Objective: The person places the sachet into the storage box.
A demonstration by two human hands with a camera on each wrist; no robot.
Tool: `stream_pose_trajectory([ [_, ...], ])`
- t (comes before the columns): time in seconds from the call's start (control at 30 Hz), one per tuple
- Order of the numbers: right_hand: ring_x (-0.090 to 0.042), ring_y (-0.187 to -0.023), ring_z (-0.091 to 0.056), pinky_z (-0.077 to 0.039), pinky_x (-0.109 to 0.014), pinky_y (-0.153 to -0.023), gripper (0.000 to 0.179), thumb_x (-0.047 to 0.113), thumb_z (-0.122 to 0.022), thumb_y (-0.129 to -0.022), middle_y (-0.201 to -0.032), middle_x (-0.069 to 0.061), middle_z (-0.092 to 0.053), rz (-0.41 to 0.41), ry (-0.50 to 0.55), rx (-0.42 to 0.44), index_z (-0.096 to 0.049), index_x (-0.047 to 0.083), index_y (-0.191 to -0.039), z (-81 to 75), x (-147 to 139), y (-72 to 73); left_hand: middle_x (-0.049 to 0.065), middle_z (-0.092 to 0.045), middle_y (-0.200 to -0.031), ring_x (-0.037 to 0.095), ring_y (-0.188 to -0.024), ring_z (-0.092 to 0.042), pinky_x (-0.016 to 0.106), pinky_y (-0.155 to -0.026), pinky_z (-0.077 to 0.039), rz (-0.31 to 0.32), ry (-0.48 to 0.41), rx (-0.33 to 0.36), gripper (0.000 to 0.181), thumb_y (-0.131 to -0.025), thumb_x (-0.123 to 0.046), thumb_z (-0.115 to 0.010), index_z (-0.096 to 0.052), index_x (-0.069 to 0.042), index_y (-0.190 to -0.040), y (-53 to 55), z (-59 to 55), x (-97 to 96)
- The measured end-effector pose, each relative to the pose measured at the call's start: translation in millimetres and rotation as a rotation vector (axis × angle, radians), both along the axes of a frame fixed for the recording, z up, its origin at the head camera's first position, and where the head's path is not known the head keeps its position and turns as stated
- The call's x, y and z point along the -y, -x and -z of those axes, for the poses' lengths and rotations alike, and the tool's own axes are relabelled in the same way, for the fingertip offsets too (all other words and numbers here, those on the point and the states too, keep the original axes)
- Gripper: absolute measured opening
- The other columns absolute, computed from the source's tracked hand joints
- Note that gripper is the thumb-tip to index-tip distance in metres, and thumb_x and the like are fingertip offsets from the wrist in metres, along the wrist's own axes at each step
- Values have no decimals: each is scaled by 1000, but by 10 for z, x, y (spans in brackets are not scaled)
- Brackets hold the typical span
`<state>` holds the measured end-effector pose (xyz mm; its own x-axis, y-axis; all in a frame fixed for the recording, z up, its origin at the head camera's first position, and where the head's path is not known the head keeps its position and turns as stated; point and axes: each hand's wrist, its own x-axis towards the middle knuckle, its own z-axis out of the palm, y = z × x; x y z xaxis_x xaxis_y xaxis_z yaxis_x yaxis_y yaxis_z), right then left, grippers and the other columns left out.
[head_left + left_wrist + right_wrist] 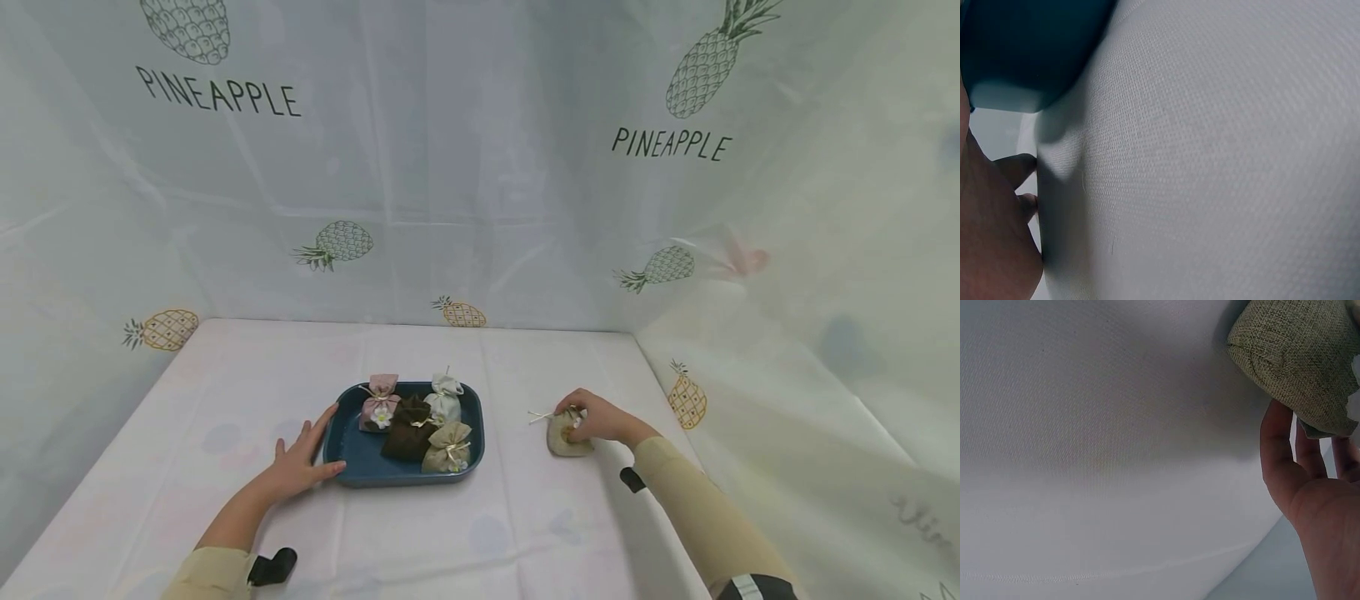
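Observation:
At the right of the head view my right hand [592, 416] grips a small beige drawstring sachet [566, 435] from above, fingers curled round its edge. Its tie string sticks out to the left. Coarse woven cloth of this sachet [1300, 356] shows in the right wrist view. My left hand [294, 468] lies with spread fingers against the left side of a dark blue tray [360, 471]. Inside the tray sit a pink sachet [378, 406] with a white flower, a dark brown sachet [408, 440], a white sachet [446, 402] and another beige sachet [447, 450] with a bow.
A white cloth with faint pastel spots covers the table [420, 542]. Hanging sheets printed with pineapples [465, 167] enclose its back and sides. Both sleeves are beige, with dark straps near the wrists.

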<state>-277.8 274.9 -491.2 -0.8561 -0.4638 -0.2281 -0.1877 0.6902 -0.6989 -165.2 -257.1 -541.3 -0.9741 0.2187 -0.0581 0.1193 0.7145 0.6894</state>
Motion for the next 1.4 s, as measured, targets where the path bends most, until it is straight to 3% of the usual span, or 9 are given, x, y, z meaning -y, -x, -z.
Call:
stream_pose_trajectory([
  [0.37,-23,-100,-49,-45,-36,-83,37,-3,-78,-69,-116,-6,-50,-49,-5,-58,-67,13,-101,-39,33,-39,33,-11,-155,60,-138,-3,78,-97,11,-2,0,5,99,-87,-41,-71,-6,-18,-157,16,-8,0],
  [0.6,-24,-99,-46,-44,-38,-82,33,0,-77,-70,-114,-5,-48,-122,46,-80,-67,14,-98,-168,179,-91,33,-9,-156,60,-138,-1,77,-97,12,-4,2,17,99,-87,-43,-70,-5,-20,-157,3,-44,-1],
  [0.8,-20,-100,-47,-44,-32,-83,32,3,-80,-71,-113,-1,-48,-177,58,-119,-68,19,-96,-208,314,-114,34,-10,-155,60,-138,-2,78,-97,12,-2,-5,10,99,-87,-42,-71,-5,-20,-157,0,-61,-5],
  [1.4,-20,-103,-47,-50,-32,-81,39,-6,-77,-67,-112,-1,-44,-251,125,-166,-68,21,-95,-533,774,-331,34,-11,-155,60,-137,-3,78,-97,11,-4,2,6,99,-87,-42,-71,-6,-19,-157,-17,-21,-10],
])
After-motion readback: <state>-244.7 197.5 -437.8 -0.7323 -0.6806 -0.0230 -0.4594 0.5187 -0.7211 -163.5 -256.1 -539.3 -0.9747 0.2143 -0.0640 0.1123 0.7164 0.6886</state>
